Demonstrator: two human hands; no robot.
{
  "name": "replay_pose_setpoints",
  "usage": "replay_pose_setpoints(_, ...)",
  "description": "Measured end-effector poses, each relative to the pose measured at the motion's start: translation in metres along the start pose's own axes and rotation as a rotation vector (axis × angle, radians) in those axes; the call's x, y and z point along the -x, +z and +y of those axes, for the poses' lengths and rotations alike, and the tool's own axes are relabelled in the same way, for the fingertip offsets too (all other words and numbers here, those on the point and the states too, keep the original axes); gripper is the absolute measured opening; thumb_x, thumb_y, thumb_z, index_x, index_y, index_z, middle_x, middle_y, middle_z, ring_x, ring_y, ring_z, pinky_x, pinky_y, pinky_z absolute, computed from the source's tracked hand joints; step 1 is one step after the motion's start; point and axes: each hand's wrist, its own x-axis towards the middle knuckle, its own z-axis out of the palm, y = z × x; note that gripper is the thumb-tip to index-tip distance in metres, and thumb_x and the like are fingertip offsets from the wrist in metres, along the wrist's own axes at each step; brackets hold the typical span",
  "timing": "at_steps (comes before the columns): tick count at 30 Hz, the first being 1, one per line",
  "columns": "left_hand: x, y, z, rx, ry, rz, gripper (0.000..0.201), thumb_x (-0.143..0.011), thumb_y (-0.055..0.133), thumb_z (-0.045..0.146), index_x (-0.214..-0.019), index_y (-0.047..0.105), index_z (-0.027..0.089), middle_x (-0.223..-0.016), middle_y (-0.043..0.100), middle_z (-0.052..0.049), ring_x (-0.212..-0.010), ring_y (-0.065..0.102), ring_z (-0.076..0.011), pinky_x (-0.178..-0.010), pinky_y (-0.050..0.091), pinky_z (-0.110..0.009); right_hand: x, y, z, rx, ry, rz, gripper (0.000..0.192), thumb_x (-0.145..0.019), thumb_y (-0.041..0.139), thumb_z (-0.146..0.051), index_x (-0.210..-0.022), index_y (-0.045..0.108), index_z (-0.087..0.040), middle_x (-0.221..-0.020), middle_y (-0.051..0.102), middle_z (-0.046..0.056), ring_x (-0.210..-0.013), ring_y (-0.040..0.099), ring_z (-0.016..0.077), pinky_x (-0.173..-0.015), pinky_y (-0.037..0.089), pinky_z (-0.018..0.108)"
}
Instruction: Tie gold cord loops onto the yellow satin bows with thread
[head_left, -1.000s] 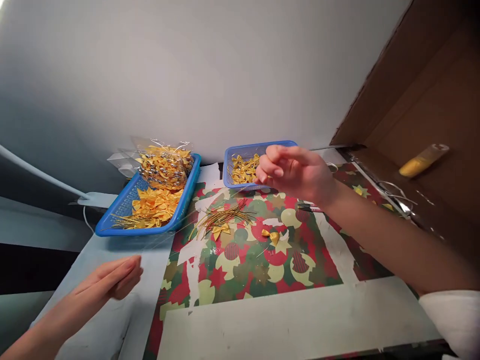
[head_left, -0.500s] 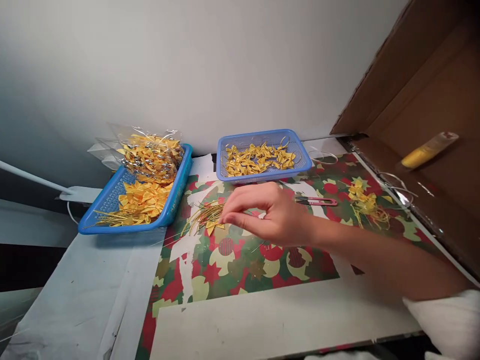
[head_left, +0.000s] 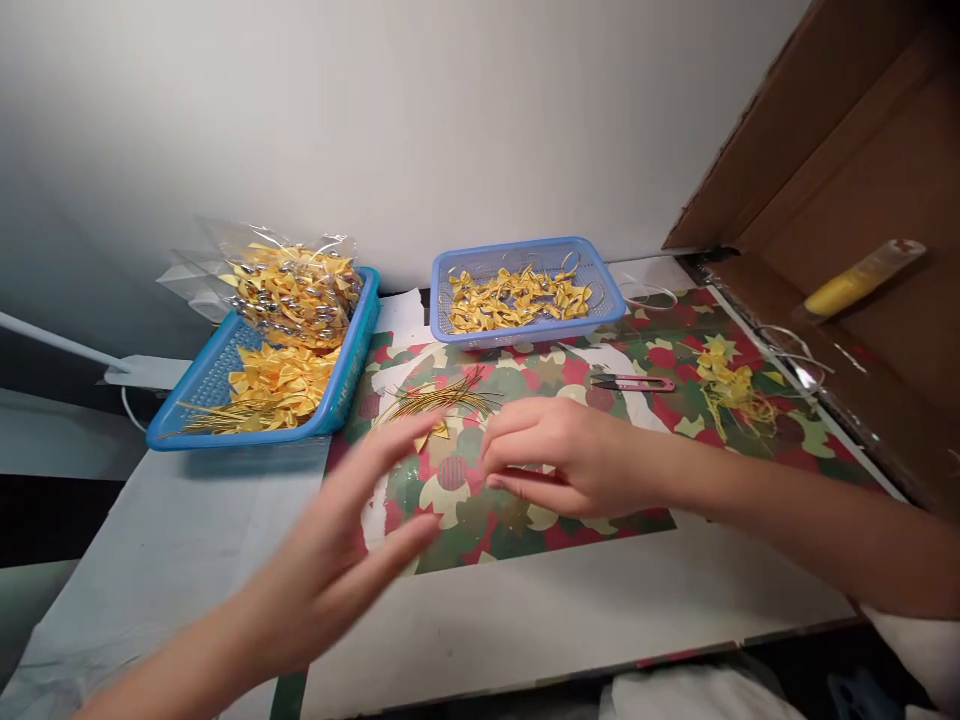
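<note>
My left hand (head_left: 337,560) reaches in from the lower left, slightly blurred, thumb and fingers spread with nothing between them. My right hand (head_left: 559,455) hovers over the patterned sheet (head_left: 517,530) with thumb and fingertips pinched together; whatever they hold is hidden. Just beyond the hands lies a loose bunch of thin gold ties (head_left: 439,400). A small yellow ribbon bow (head_left: 435,434) rests in front of the ties, partly covered by my left fingers.
At left, a blue basket (head_left: 240,438) holds yellow bows and a clear bag (head_left: 296,290) of more. Another blue basket (head_left: 525,340) with bows stands against the wall. Pink thread snips (head_left: 637,383) and yellow scraps (head_left: 731,385) lie right, near a cardboard side (head_left: 840,150).
My left hand has come into view from the lower left, open. My right hand has moved right and toward me, away from the gold ties, its fingers still pinched.
</note>
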Motion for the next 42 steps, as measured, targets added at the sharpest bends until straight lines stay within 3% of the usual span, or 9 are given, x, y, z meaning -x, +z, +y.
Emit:
replay_pose_setpoints(2, -0.019, 0.04, -0.001, 0.071, -0.057, -0.382, 0.024, -0.093, 0.053, 0.043, -0.099, 0.065, 0.024, -0.095, 0.064, -0.006, -0.098, 0.058, -0.0225, -0.082, 0.049, -0.031, 0.007, 0.003, 0.0, 0.067, 0.021, 0.02, 0.025, -0.095, 0.044, -0.016, -0.075, 0.06, -0.018, -0.073, 0.062, 0.004, -0.071, 0.051, 0.0155, -0.068, 0.042, 0.029)
replay_pose_setpoints(4, -0.031, 0.068, -0.01, 0.176, -0.116, -0.515, 0.041, -0.098, 0.036, 0.048, -0.074, 0.054, 0.02, -0.068, 0.051, -0.001, -0.066, 0.049, -0.0153, -0.061, 0.042, -0.027, 0.017, 0.008, 0.003, 0.059, 0.077, 0.06, 0.026, -0.095, 0.045, -0.016, -0.074, 0.06, -0.018, -0.07, 0.06, 0.003, -0.07, 0.05, 0.0155, -0.068, 0.042, 0.029)
replay_pose_setpoints(11, -0.032, 0.084, -0.053, 0.101, -0.084, -0.177, 0.044, -0.099, 0.032, 0.051, -0.067, 0.032, 0.02, -0.063, 0.026, 0.004, -0.057, 0.025, -0.0121, -0.053, 0.022, -0.027, 0.054, 0.038, 0.024, -0.12, 0.351, 0.313, 0.026, -0.091, 0.055, -0.017, -0.116, 0.058, -0.022, -0.105, 0.067, 0.004, -0.092, 0.059, 0.0153, -0.081, 0.047, 0.031)
replay_pose_setpoints(15, -0.034, 0.085, -0.06, 0.17, -0.099, -0.047, 0.045, -0.099, 0.034, 0.05, -0.065, 0.033, 0.02, -0.061, 0.03, 0.004, -0.057, 0.028, -0.012, -0.053, 0.023, -0.027, 0.053, 0.051, 0.03, 0.267, 0.401, 0.071, 0.004, -0.089, 0.062, -0.02, -0.09, 0.065, -0.018, -0.097, 0.068, 0.005, -0.094, 0.054, 0.0202, -0.083, 0.039, 0.037)
replay_pose_setpoints(20, -0.038, 0.089, -0.059, 0.376, -0.186, 0.01, 0.047, -0.095, 0.042, 0.053, -0.062, 0.031, 0.021, -0.059, 0.026, 0.005, -0.053, 0.023, -0.0105, -0.048, 0.019, -0.026, 0.03, 0.053, 0.028, 0.626, 0.367, -0.257, 0.012, -0.09, 0.055, -0.012, -0.081, 0.064, -0.016, -0.088, 0.065, 0.006, -0.087, 0.052, 0.0212, -0.077, 0.034, 0.039)
replay_pose_setpoints(28, -0.039, 0.087, -0.062, 0.683, -0.283, 0.03, 0.043, -0.09, 0.045, 0.05, -0.065, 0.025, 0.021, -0.059, 0.02, 0.008, -0.05, 0.012, -0.0082, -0.046, 0.011, -0.022, 0.035, 0.07, 0.031, 0.838, 0.152, -0.252, 0.026, -0.091, 0.04, -0.005, -0.081, 0.062, -0.015, -0.08, 0.061, 0.008, -0.074, 0.049, 0.0206, -0.076, 0.036, 0.04)
replay_pose_setpoints(31, -0.039, 0.087, -0.064, 0.737, -0.275, 0.015, 0.041, -0.091, 0.046, 0.047, -0.067, 0.026, 0.021, -0.06, 0.02, 0.008, -0.05, 0.012, -0.0077, -0.045, 0.012, -0.021, 0.04, 0.065, 0.028, 0.643, 0.314, -0.167, 0.025, -0.095, 0.038, -0.01, -0.082, 0.057, -0.017, -0.084, 0.06, 0.008, -0.08, 0.05, 0.0207, -0.078, 0.038, 0.04)
replay_pose_setpoints(35, -0.039, 0.091, -0.056, 0.765, -0.318, -0.02, 0.039, -0.086, 0.059, 0.047, -0.072, 0.034, 0.02, -0.06, 0.022, 0.009, -0.05, 0.015, -0.0067, -0.045, 0.016, -0.018, 0.038, 0.054, 0.021, -0.139, 0.574, 0.233, 0.023, -0.101, 0.035, -0.027, -0.081, 0.044, -0.02, -0.083, 0.051, 0.002, -0.076, 0.046, 0.015, -0.073, 0.041, 0.031)
replay_pose_setpoints(42, -0.053, 0.112, -0.024, 0.747, -0.238, -0.187, 0.038, -0.077, 0.071, 0.052, -0.09, 0.057, 0.019, -0.055, 0.026, 0.01, -0.048, 0.019, -0.0053, -0.044, 0.018, -0.018, 0.032, 0.067, 0.029, -0.884, 0.652, 0.715, 0.033, -0.092, 0.052, -0.052, -0.082, 0.046, -0.022, -0.074, 0.038, -0.002, -0.067, 0.036, 0.0129, -0.063, 0.039, 0.025)
